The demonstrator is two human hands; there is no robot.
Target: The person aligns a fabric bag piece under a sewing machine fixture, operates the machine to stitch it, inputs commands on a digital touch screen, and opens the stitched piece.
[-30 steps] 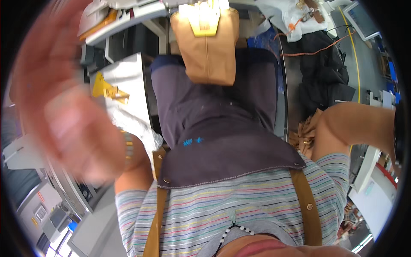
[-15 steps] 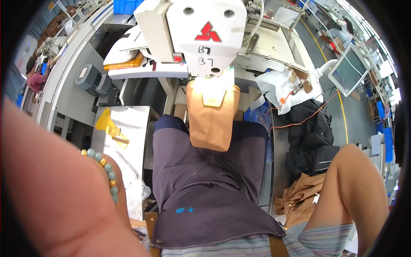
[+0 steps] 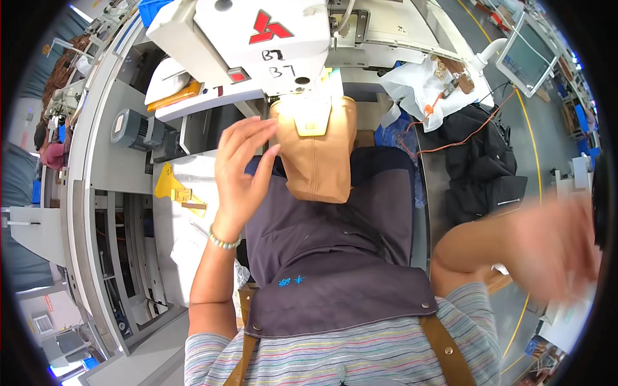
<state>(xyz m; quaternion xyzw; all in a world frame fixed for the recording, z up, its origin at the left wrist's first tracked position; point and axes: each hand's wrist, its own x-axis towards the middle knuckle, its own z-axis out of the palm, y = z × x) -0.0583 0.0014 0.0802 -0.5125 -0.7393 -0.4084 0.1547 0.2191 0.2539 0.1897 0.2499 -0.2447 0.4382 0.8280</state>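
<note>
One left hand (image 3: 243, 172), fingers spread and slack, grasping nothing, at the left edge of one tan bag (image 3: 322, 170), touch unclear | one right hand (image 3: 557, 248), right, blurred, cannot tell its grip | one bracelet (image 3: 225, 244), left wrist | one sewing machine (image 3: 241, 38), far, at the bag's top | one screen (image 3: 528, 56), far right

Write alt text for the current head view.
A person's open left hand, beaded bracelet at the wrist, is beside a tan bag with a yellow plate against it, under a white industrial sewing machine. The right hand is blurred, near the right edge.
</note>
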